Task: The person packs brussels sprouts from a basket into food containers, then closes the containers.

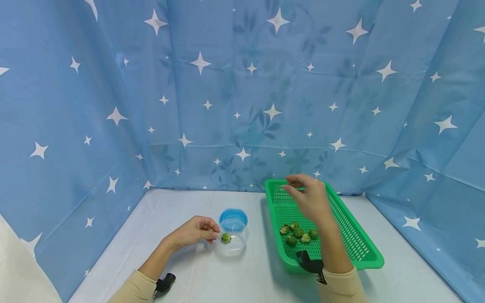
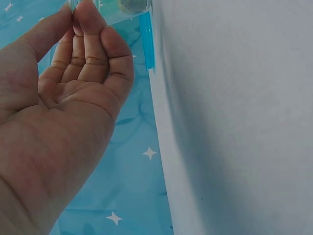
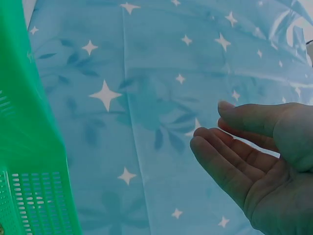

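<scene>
My left hand [image 1: 198, 231] pinches the near-left rim of a clear plastic container [image 1: 235, 246] between thumb and fingertips. One Brussels sprout [image 1: 226, 237] lies inside it. In the left wrist view the container [image 2: 110, 11] shows only at the top edge, past the fingertips. A blue lid [image 1: 233, 214] sits just behind the container. My right hand [image 1: 311, 198] is raised over the green basket [image 1: 282, 252], thumb and fingers apart with nothing between them. Several Brussels sprouts [image 1: 298, 232] lie in the basket's near left part. The right wrist view shows the hand [image 3: 249, 161] holding nothing.
A white tablecloth [image 1: 182, 269] covers the table. Blue star-patterned curtains [image 1: 227, 105] enclose the back and both sides. The basket's raised rim [image 1: 369, 263] runs along the right of the table, beneath the right forearm.
</scene>
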The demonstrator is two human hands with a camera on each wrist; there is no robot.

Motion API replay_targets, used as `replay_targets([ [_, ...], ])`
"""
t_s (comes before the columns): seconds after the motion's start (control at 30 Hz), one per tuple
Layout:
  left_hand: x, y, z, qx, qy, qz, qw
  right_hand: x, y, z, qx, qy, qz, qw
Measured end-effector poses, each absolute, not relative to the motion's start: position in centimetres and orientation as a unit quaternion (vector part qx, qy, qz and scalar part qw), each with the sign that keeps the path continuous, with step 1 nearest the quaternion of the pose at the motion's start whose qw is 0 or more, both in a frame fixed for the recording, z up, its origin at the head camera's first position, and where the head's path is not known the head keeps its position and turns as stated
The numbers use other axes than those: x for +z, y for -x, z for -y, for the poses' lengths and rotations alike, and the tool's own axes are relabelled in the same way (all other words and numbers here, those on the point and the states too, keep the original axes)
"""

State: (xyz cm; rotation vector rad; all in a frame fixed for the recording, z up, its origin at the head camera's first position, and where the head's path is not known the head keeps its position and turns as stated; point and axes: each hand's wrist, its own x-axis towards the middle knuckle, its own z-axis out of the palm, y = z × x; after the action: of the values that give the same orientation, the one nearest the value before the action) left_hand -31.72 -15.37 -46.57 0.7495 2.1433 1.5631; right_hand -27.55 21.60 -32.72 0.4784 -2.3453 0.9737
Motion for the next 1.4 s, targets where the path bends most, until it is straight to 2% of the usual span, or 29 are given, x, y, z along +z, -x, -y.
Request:
replay_targets([
  [0.3,-46.7,31.7,15.6,0.558,-0.267,-0.762,0.193,-32.9,28.2,-22.8,0.369,-0.164,0.878,0.257],
  [0.73,-46.6,31.8,15.7,0.555,-0.263,-0.765,0.191,-33.3,28.7,-22.1,0.359,-0.179,0.89,0.215],
  [1.0,-46.5,31.8,15.5,0.554,-0.266,-0.765,0.192,-32.9,29.0,-20.7,0.355,-0.219,0.897,0.143],
  [1.1,-46.5,31.8,15.4,0.557,-0.264,-0.764,0.194,-32.8,29.3,-20.5,0.342,-0.225,0.903,0.132],
  [1.4,-46.5,31.9,15.6,0.557,-0.264,-0.762,0.198,-33.5,32.3,-22.0,0.327,-0.242,0.911,0.076],
])
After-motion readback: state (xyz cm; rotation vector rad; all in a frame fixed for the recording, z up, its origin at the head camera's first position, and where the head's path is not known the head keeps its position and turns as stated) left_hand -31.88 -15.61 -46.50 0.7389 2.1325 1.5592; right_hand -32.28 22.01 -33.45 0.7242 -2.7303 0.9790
